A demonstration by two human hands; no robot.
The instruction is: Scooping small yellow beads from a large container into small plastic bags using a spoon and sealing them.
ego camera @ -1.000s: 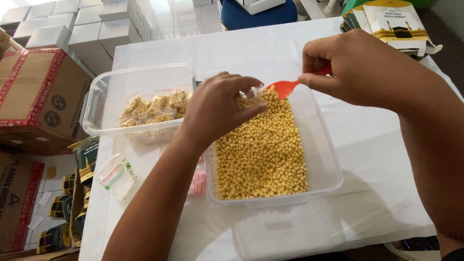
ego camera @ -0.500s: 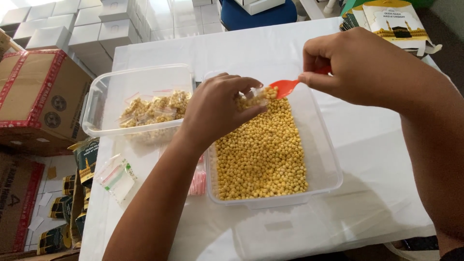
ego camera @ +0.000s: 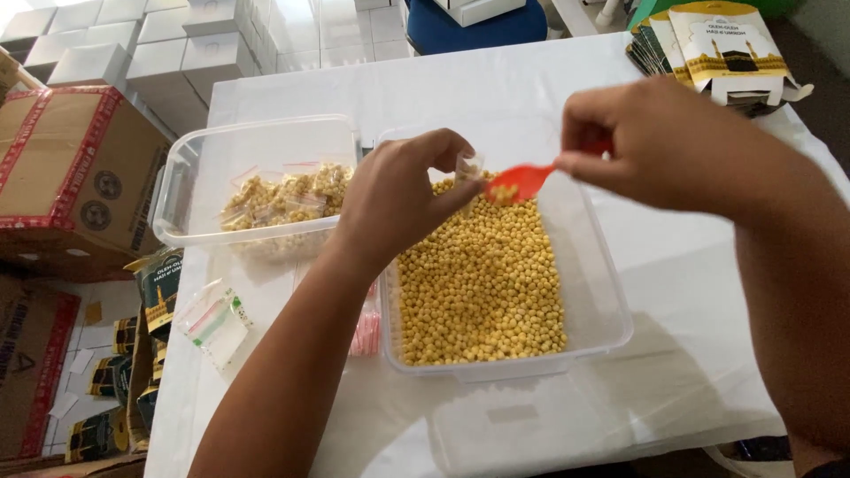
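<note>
Orange spoon (ego camera: pixel 518 181) in right grip (ego camera: pixel 655 146), beside bag (ego camera: pixel 469 168).

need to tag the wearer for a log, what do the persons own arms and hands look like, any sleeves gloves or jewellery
Both forearms are bare as far as the frame shows, with no sleeve edge in view. The left hand and right hand wear no gloves, and no ring, watch or bracelet is visible.

A red plastic spoon (ego camera: pixel 518 182) carrying yellow pellets tilts beside a small clear bag (ego camera: pixel 468 168).
</note>
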